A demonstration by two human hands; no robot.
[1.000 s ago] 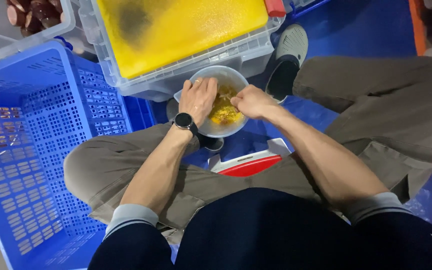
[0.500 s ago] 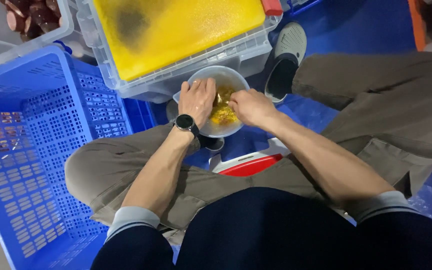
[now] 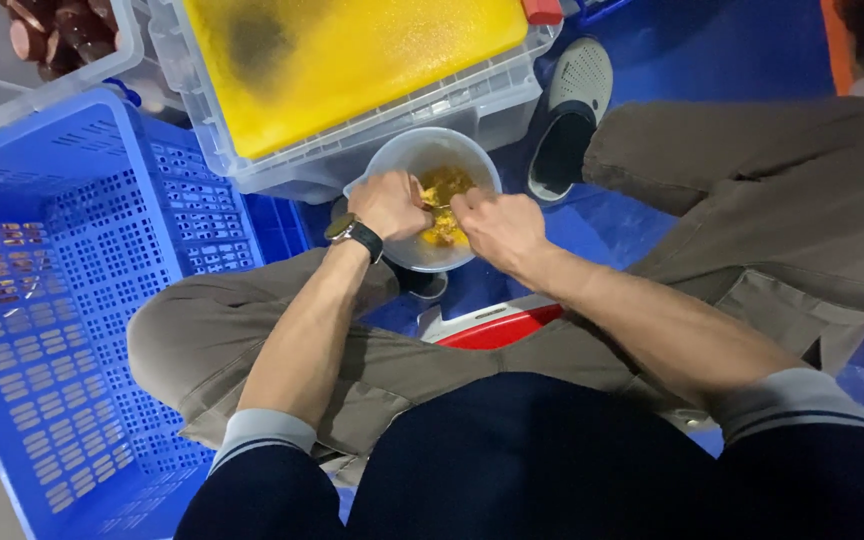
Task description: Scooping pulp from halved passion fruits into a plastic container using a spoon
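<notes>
Bowl (image 3: pixel 407 160), round, pale and translucent, sits just under both hands, between the person's knees, and holds yellow-orange, lumpy food (image 3: pixel 444 205). Left hand (image 3: pixel 389 203), with a dark wristwatch (image 3: pixel 355 232), is clenched over the bowl's near-left rim; what its fingers pinch is hidden. Right hand (image 3: pixel 497 228) is curled too, fingers meeting the left's over the food, pinching something small I cannot make out. Just beyond the fingers stands a clear ribbed plastic bin (image 3: pixel 472 100) topped by a flat yellow board (image 3: pixel 352 60) with a dark smudge. Left of the fingers is a blue perforated crate (image 3: pixel 72 300). Below them a red lid (image 3: pixel 497 328) shows.
</notes>
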